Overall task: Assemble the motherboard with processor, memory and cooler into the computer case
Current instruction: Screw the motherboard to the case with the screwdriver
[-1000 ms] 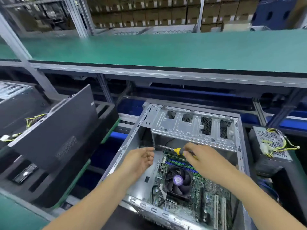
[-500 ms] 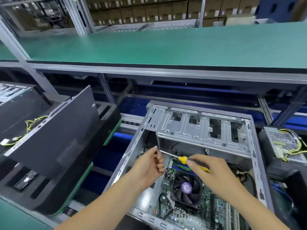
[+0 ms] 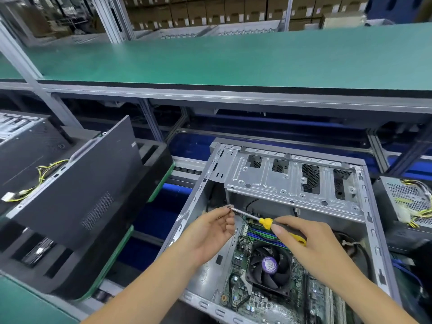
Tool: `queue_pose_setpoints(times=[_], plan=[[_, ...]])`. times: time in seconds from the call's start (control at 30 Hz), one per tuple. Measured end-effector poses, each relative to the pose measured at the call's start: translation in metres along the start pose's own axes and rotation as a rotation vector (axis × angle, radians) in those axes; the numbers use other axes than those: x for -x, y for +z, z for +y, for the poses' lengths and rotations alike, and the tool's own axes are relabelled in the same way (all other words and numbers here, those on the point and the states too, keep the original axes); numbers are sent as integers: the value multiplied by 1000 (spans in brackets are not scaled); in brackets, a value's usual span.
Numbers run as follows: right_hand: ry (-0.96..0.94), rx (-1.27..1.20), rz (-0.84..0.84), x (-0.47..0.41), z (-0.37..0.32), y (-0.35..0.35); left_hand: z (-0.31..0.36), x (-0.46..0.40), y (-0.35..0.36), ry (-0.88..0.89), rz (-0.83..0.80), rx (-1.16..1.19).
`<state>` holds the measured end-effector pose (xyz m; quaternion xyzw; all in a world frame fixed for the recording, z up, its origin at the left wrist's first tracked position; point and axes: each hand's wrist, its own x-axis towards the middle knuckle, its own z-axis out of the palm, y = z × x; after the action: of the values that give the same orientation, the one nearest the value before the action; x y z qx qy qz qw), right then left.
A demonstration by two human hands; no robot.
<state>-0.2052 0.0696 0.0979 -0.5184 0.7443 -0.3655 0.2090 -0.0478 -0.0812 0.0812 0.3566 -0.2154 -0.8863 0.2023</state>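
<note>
Computer case [image 3: 289, 181]: lies open-side up, near right.
Motherboard [image 3: 254, 298]: seated inside, cooler fan [image 3: 268, 265] and memory [image 3: 264, 232] fitted.
Screwdriver [image 3: 266, 222]: right hand [image 3: 301, 239] grip clamped on handle.
Left hand [image 3: 210, 230]: fingers pinch the tip, likely loading a screw.

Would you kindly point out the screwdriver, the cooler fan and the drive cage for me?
screwdriver [image 3: 265, 222]: head view, on the yellow collar of the handle.
cooler fan [image 3: 269, 264]: head view, on the purple hub label.
drive cage [image 3: 268, 181]: head view, on its bare metal top plate.
</note>
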Motion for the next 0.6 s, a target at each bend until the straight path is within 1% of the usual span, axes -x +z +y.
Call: queue_pose_setpoints(times=[0.07,0.2,0.3,0.43,0.6], plan=[[0,8,9,0,0,0,1,0,0,-5,-13,48],[7,1,49,-1,2,-3,3,0,0,-17,-51,40],[10,24,50,-2,4,-4,4,-1,-1,-16,-73,44],[9,62,56,-1,5,-4,5,-2,-2,-10,-62,71],[5,65,67,-1,2,-5,6,-3,-2,-12,-57,47]])
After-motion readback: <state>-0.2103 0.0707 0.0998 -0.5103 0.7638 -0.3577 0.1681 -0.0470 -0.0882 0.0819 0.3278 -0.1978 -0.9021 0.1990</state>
